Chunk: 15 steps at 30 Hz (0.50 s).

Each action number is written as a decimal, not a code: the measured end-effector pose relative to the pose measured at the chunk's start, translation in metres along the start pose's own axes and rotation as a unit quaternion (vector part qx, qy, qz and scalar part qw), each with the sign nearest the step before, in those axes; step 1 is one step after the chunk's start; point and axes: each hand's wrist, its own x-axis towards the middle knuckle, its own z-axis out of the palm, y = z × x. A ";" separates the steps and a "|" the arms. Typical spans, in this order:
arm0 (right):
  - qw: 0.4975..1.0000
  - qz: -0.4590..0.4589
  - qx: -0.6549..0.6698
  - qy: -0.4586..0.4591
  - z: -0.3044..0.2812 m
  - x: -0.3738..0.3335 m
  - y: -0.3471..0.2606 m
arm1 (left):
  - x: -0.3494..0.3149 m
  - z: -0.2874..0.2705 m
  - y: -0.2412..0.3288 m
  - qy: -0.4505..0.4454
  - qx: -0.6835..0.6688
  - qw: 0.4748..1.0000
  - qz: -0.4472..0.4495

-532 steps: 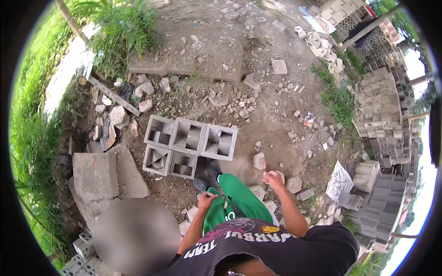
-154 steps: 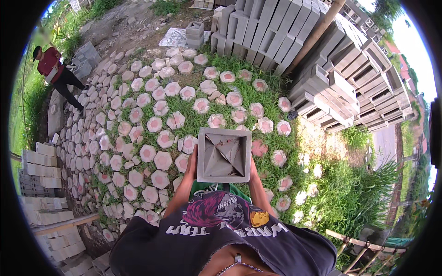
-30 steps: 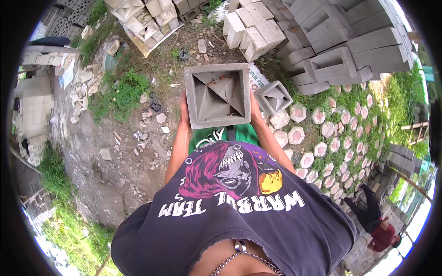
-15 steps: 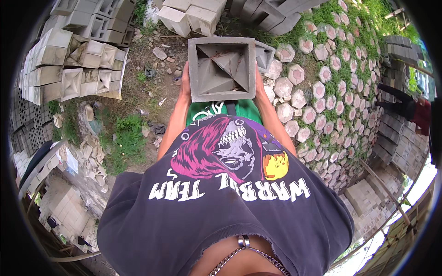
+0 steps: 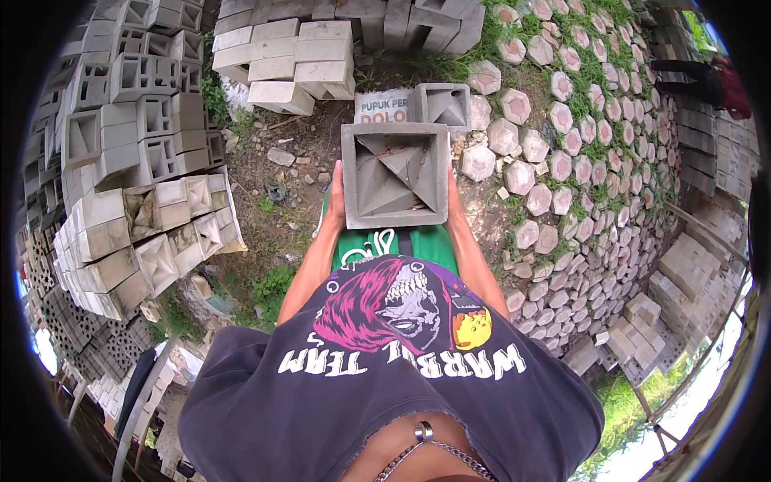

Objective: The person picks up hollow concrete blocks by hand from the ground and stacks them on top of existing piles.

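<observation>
Head view, looking down on a person outdoors among piles of concrete blocks. From where I stand, a hollow concrete block is held at the upper middle of the frame, just beyond the person's dark shirt. Its squarish open face is turned up toward the camera; inside, slanted grey facets meet along a diagonal ridge, with a few brown scraps on them.

The left hand is pressed to the block's left side and the right hand to its right, so the pair clasp it, partly hidden by its walls. The block lies squarely between them, neither hand nearer; its face has no clear long axis, and its depth cannot be seen.

Farther up the frame and slightly right is a second block of similar form, looking smaller, beside or on a white sack; I cannot tell which. The held block's top edge meets it in the picture, but whether they touch is unclear.

Pale stacked blocks stand at upper left of centre. Hexagonal pavers spread across the right, and another person is at the upper right edge.
</observation>
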 end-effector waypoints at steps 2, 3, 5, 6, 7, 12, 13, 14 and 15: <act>0.999 0.028 0.034 0.018 0.008 -0.006 0.010 | -0.003 -0.017 -0.006 0.030 0.041 0.998 -0.029; 0.998 0.026 0.057 0.026 0.010 -0.003 0.018 | 0.000 -0.024 -0.007 0.033 0.070 0.997 -0.024; 0.996 0.036 0.068 0.047 0.021 -0.011 0.031 | -0.007 -0.041 -0.014 0.046 0.072 0.996 -0.040; 0.996 0.034 0.057 0.053 0.016 -0.007 0.045 | -0.005 -0.049 -0.021 0.063 0.072 0.994 -0.047; 0.997 0.028 0.043 0.056 0.009 0.002 0.057 | -0.003 -0.057 -0.028 0.060 0.070 0.994 -0.052; 0.989 0.119 0.068 0.057 -0.026 0.053 0.109 | 0.019 -0.108 -0.077 0.112 0.119 0.986 -0.024; 0.988 0.110 0.084 0.073 -0.033 0.071 0.127 | 0.034 -0.121 -0.087 0.111 0.112 0.987 -0.018; 0.984 0.111 0.105 0.095 -0.041 0.077 0.151 | 0.039 -0.135 -0.096 0.119 0.113 0.986 -0.030; 0.982 0.120 0.108 0.098 -0.053 0.096 0.166 | 0.060 -0.147 -0.103 0.117 0.152 0.980 -0.051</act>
